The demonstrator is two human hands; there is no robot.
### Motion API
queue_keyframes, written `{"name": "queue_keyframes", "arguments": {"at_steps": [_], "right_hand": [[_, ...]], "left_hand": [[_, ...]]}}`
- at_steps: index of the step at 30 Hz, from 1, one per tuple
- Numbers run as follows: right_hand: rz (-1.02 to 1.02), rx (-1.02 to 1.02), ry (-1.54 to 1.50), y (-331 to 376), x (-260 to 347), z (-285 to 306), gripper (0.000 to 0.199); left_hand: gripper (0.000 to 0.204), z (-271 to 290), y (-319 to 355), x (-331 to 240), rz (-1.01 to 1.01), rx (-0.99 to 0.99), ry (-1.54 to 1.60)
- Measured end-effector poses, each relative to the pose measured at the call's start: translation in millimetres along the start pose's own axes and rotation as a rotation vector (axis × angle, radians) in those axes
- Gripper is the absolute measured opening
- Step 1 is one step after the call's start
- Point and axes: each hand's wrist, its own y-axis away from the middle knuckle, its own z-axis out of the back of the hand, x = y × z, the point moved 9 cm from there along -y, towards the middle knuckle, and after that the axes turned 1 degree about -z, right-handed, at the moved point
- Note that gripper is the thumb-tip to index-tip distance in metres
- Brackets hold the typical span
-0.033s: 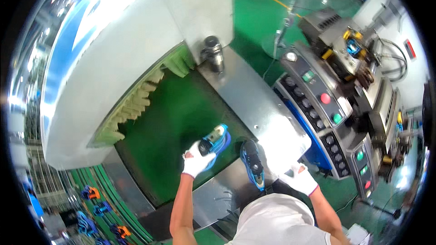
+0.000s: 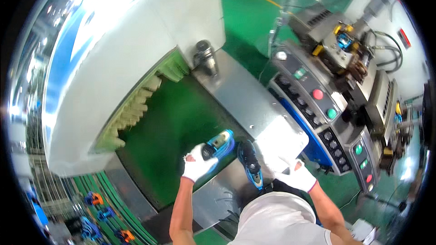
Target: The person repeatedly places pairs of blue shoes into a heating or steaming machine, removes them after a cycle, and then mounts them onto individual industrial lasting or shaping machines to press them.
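My left hand [image 2: 196, 162], in a white glove, is closed around the near end of a blue shoe upper [image 2: 221, 141]. It holds this upper over the green conveyor belt [image 2: 159, 122], close to the belt's near right edge. A second upper, a blue and black shoe upper [image 2: 250, 161], lies on the metal ledge just to the right, apart from the first. My right hand [image 2: 297, 176], also gloved, is over the ledge's right end. Its fingers are apart, with nothing visible between them.
A large white machine housing [image 2: 131, 41] with a green fringe curtain [image 2: 141, 97] covers the belt's far end. A dark metal cylinder [image 2: 206, 59] stands on the metal ledge [image 2: 240, 95]. Control panels [image 2: 313, 93] are at right. More shoe pieces [image 2: 104, 213] lie at lower left.
The whole view has shifted slightly. Against the belt, my left hand and its shoe upper have moved a little right, nearer the second upper. My right hand stays by the ledge.
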Motion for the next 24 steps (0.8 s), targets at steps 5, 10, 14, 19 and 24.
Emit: {"name": "queue_keyframes", "arguments": {"at_steps": [5, 10, 14, 19, 24], "right_hand": [[0.648, -0.138, 0.230, -10, 84, 58, 0.092], [0.334, 0.026, -0.124, 0, 22, 138, 0.084], [0.095, -0.013, -0.776, 40, -70, 177, 0.067], [0.029, -0.098, -1.753, 114, -150, 202, 0.066], [0.034, -0.350, -1.870, 149, -214, 219, 0.066]], "left_hand": [[0.052, -14, 28, -244, -0.668, 0.405, -0.156], [0.043, -22, 28, -426, -0.950, 0.574, -0.151], [0.043, 4, 3, -533, -1.147, 0.038, -0.094], [0.045, -61, -115, -622, -0.988, 0.009, 0.007], [0.064, -174, -252, -674, -0.966, 0.079, -0.255]]}}
